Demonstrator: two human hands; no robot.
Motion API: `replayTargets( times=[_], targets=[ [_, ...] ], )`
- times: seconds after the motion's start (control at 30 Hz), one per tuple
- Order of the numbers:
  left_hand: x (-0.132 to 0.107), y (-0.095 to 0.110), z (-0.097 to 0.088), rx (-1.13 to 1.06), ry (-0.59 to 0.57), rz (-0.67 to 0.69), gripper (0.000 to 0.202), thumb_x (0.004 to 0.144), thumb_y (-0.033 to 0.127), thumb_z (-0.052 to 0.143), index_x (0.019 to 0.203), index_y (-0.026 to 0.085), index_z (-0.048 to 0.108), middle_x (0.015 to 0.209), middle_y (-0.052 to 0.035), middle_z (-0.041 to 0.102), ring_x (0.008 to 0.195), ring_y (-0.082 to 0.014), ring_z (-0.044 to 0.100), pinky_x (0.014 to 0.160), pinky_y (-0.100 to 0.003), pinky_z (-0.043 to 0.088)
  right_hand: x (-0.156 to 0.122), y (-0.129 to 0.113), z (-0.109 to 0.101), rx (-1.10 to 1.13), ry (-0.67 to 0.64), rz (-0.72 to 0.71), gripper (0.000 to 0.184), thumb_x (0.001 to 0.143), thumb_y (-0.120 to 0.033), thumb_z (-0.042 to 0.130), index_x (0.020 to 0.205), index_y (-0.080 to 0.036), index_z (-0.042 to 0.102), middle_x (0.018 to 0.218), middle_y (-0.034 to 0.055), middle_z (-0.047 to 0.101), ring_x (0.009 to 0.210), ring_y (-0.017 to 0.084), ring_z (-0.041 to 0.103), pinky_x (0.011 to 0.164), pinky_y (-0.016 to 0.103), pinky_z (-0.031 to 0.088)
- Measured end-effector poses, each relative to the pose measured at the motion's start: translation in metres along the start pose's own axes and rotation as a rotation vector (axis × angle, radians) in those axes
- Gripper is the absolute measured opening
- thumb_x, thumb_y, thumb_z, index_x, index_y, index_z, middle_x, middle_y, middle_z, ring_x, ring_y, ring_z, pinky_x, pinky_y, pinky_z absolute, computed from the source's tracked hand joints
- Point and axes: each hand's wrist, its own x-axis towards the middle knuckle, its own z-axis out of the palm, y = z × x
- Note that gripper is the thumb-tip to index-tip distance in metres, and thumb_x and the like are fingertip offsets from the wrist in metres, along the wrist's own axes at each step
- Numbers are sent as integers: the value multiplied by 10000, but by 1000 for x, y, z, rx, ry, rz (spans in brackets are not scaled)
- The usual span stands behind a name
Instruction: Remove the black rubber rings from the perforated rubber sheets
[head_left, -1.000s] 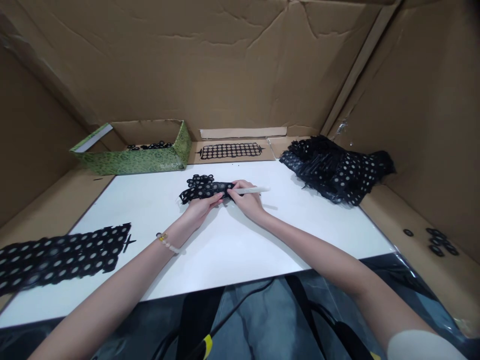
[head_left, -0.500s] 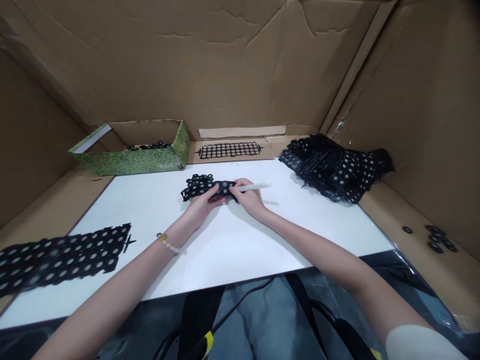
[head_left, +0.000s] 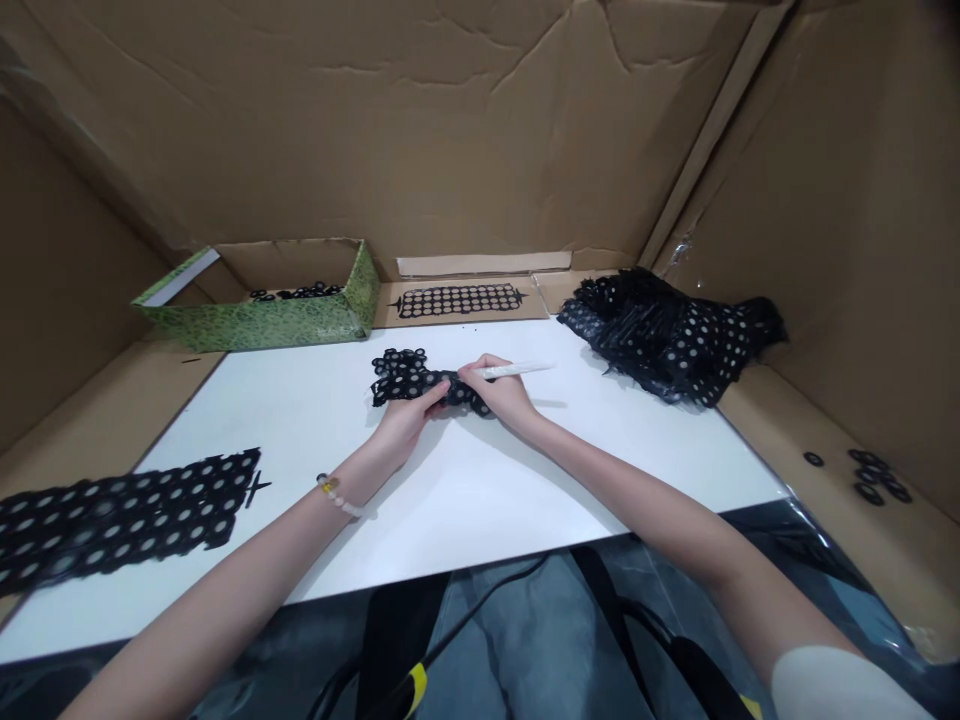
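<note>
head view: a black perforated sheet (head_left: pixel 409 378) is grasped by the left hand (head_left: pixel 403 425) at twelve o'clock on the white desk (head_left: pixel 465 490), and a white pen (head_left: pixel 517 370) is clenched in the right hand (head_left: pixel 501 392); the thin webbing could tear if tugged too hard.

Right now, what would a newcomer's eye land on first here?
The heap of black perforated sheet at the far right of the white board stands out first, then the long black perforated strip at the near left. At centre, the left hand and right hand grasp a small black perforated piece, with a white pen-like tool in the right.
</note>
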Motion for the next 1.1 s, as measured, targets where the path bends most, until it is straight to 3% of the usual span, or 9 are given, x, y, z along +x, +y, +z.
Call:
replayTargets(
  times=[0.2,0.3,0.53,0.8,1.1],
  targets=[
    [4,0,-4,-37,6,-8,225,686,291,831,799,135,715,848,-67,735,751,-167,639,659,-272,509,0,0,-1,-4,10,8,266,773,-456,621,655,-230,546,646,-39,595,691,158,559,677,272,425],
    [7,1,-6,-40,8,-29,209,660,248,848,779,135,719,831,-65,733,744,-156,634,653,-254,502,-1,-2,-1,8,-15,-25,258,776,-438,617,652,-227,537,641,-39,570,680,153,538,652,265,405],
    [8,9,-7,3,-34,-104,195,643,196,854,773,132,724,832,-72,729,745,-156,627,651,-256,493,-4,-5,-4,-7,-33,-63,244,798,-427,605,669,-231,534,668,-35,591,699,160,545,669,273,409],
    [5,4,-6,66,-74,-23,261,620,277,880,711,143,676,699,-24,660,607,-121,532,550,-247,406,-4,-3,-4,-11,-7,-29,233,795,-404,596,656,-237,511,653,-38,581,697,166,552,671,279,403],
    [11,0,-10,71,-83,-67,296,600,309,894,689,149,662,642,-6,604,550,-101,453,518,-253,344,-14,-15,3,-277,34,-163,229,885,-384,539,699,-254,512,711,-21,646,732,188,600,765,319,422]
  ],
)
